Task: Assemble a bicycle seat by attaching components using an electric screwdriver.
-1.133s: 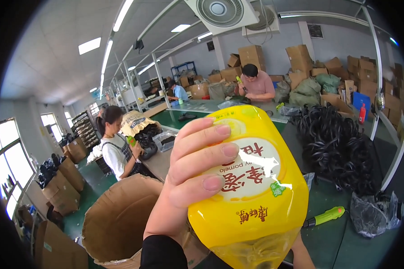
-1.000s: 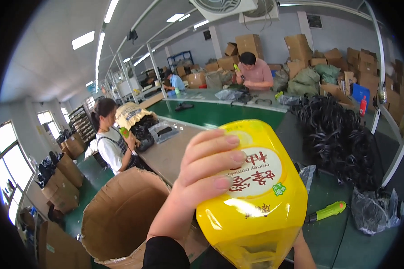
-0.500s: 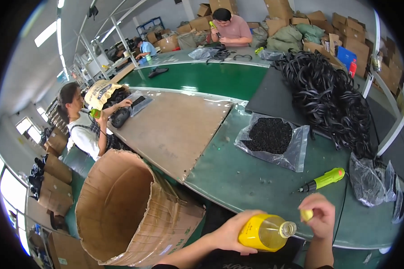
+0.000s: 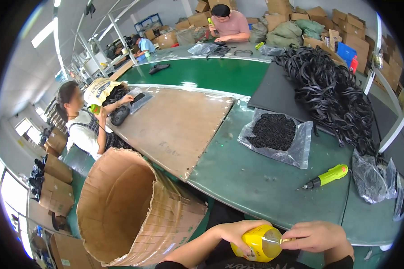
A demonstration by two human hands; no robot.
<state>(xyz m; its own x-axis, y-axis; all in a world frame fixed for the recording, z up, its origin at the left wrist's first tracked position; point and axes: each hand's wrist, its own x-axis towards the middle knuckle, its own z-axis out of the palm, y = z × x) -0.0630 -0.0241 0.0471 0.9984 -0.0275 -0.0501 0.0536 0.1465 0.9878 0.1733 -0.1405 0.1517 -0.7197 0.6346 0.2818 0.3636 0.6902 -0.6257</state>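
Observation:
My left hand [image 4: 239, 235] is wrapped round a clear bottle of yellow drink [image 4: 257, 243], tilted over my lap at the table's front edge. At the bottle's mouth, my right hand [image 4: 313, 236] pinches the yellow bottle cap [image 4: 284, 240]; the fingers hide most of the cap and neck. On the green tabletop beyond lies a lime-green electric screwdriver [image 4: 324, 177] with a black tip. Farther back is an open clear plastic bag [image 4: 297, 151] holding a heap of small black pieces [image 4: 272, 131].
A tall open cardboard box [image 4: 166, 215] stands left of me. Black straps [image 4: 330, 89] are piled at the right, near a crumpled plastic bag [image 4: 369, 177]. One co-worker [image 4: 87, 119] sits at the left with a green tool; another [image 4: 230, 26] works across the green belt [image 4: 211, 75].
My right hand has brought the cap down from beside the bottle onto its mouth. The bottle has shifted slightly left and down. The screwdriver and the bag lie where they were.

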